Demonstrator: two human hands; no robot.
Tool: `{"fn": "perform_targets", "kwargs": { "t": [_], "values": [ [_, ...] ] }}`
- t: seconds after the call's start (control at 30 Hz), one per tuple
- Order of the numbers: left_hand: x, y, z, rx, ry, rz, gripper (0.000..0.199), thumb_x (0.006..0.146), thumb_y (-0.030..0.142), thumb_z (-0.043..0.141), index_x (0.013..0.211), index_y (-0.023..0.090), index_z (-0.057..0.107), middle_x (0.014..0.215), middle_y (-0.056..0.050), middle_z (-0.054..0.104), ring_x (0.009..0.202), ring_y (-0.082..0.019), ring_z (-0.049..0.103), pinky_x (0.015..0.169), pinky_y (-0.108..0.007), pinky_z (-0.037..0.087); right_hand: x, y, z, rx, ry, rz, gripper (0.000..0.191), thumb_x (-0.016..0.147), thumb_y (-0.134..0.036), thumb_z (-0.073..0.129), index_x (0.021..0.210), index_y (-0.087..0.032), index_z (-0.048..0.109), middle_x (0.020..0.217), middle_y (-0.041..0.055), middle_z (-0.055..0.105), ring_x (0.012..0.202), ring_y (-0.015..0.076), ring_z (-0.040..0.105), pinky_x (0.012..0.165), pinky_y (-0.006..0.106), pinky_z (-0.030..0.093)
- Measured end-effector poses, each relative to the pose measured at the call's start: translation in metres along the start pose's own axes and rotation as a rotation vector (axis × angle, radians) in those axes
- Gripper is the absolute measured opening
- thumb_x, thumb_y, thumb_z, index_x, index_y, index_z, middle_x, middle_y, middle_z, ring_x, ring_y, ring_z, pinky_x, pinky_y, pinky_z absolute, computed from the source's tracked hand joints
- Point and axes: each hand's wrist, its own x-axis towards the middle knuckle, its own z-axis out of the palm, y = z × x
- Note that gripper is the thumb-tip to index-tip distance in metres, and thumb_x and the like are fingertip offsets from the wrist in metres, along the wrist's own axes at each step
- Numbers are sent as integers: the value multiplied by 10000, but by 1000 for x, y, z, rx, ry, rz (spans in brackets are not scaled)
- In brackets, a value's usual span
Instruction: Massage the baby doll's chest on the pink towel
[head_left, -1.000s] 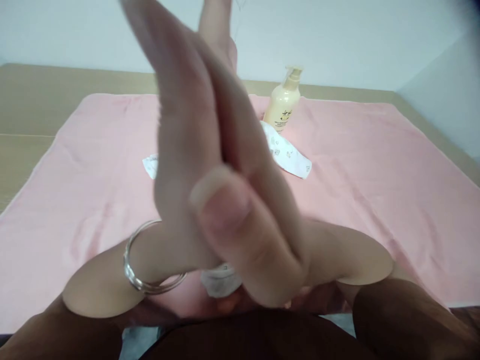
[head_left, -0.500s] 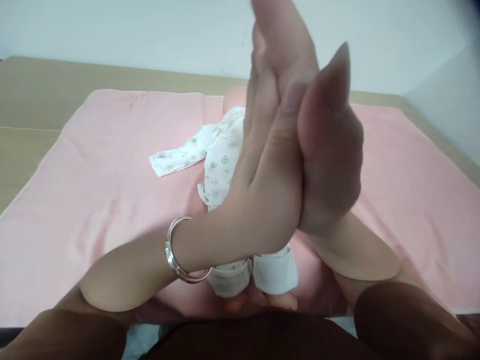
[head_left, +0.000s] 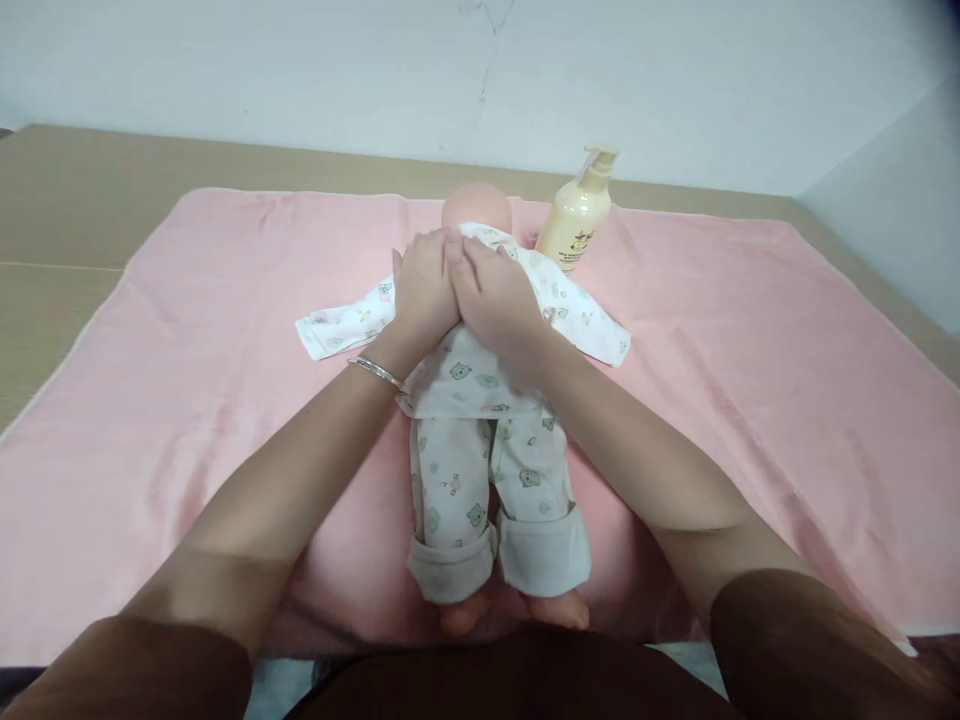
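A doll in a white printed top point(head_left: 480, 375) and matching trousers point(head_left: 454, 480) with rolled cuffs lies on a pink cloth point(head_left: 247, 300). Its round head point(head_left: 478, 206) is at the far end, its feet close to me. My left hand point(head_left: 426, 285) rests flat on the upper part of the top, a silver bangle point(head_left: 377, 373) at its wrist. Beside it, touching it, my right hand point(head_left: 496, 290) lies on the same area, fingers stretched out. Neither hand holds anything.
A cream pump bottle point(head_left: 576, 222) stands on the cloth just right of the doll's head. The cloth covers much of a wooden table point(head_left: 67, 200), and a pale wall point(head_left: 300, 80) rises behind it.
Both hands were raised and pressed together close to the camera. They have come down onto the doll's upper body, and the bottle and right sleeve now show.
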Motion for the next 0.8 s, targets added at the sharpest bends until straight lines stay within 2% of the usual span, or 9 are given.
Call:
{"fn": "perform_targets", "kwargs": {
  "t": [0.07,0.17,0.27,0.4,0.5,0.6,0.7,0.8],
  "values": [
    [3,-13,6,117,-43,-21,276,1073,326,425,950,238,655,1171,-103,763,1238,-288,661,1332,-608,289,2,6,9,-114,-1,-41,507,1150,-312,279,1377,-91,675,1433,152,716,1486,312,571,1361,558,331],
    [2,-15,8,160,-50,-38,371,1094,330,347,983,225,685,1167,-105,783,1181,-265,683,1289,-557,356,7,21,17,-120,26,-87,502,1144,-337,278,1405,-169,672,1509,112,678,1559,299,501,1369,596,301],
    [-1,-11,7,85,-10,-46,407,1083,312,328,927,221,693,1097,-99,798,1106,-255,701,1168,-481,471,14,36,17,-87,55,-58,515,1139,-374,283,1376,-182,698,1565,115,633,1577,302,482,1353,600,334],
    [-7,-12,7,70,18,-24,336,1036,278,400,981,208,724,1133,-103,800,1117,-253,703,1095,-424,518,17,48,15,-44,94,-43,503,1117,-345,302,1272,-165,745,1496,141,682,1534,296,536,1310,549,422],
    [-8,-15,9,72,29,-10,337,1025,262,404,1048,216,737,1175,-94,797,1143,-241,696,1102,-403,521,15,50,17,-24,139,-53,459,1079,-297,349,1227,-173,766,1482,130,695,1504,294,571,1298,537,443],
    [-8,-18,10,61,29,3,343,1019,250,402,1085,228,738,1198,-79,794,1162,-232,687,1110,-396,525,15,51,19,-26,132,-42,459,1030,-241,392,1295,-150,755,1533,121,661,1530,291,549,1326,521,416],
    [-8,-18,8,48,28,-4,333,1019,246,403,1039,233,735,1170,-72,799,1154,-233,690,1113,-396,531,13,49,17,-81,103,-65,463,993,-212,414,1299,-163,759,1556,103,644,1547,312,525,1333,560,399],
    [-9,-16,6,18,25,-20,347,1027,253,386,964,239,727,1116,-66,804,1120,-228,705,1093,-382,543,2,39,14,-156,66,-148,511,977,-157,361,1300,-159,758,1505,100,685,1531,291,541,1329,526,406]
  ]
}}
